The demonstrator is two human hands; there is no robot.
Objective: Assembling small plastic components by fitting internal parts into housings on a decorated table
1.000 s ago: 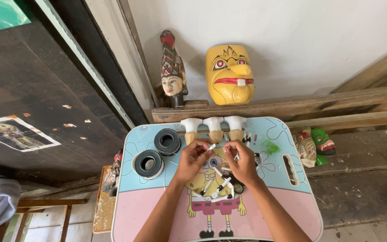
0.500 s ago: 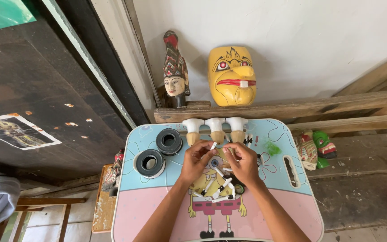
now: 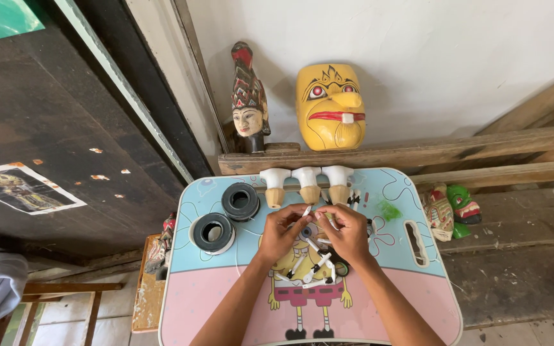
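A small white stick (image 3: 307, 210) is pinched at its ends between the fingertips of the left hand (image 3: 281, 232) and the right hand (image 3: 347, 232), above the middle of the lap table (image 3: 226, 307). The stick's long axis appears to run from lower left to upper right, though it is too small for that to be certain. The remaining fingers of both hands are curled inward. Beneath the hands, more white sticks (image 3: 315, 266) are scattered over a cartoon figure printed on the tabletop, which is blue at the far half and pink at the near half. Two black spools (image 3: 226, 218) are set at the table's left side, and three white-and-tan carved pieces (image 3: 309, 182) are lined up along its far edge. Behind them, a yellow mask (image 3: 329, 106) and a painted puppet head (image 3: 249, 102) are propped against the white wall. At the far left, a rectangular picture sheet (image 3: 24, 187) is stuck to a dark board.
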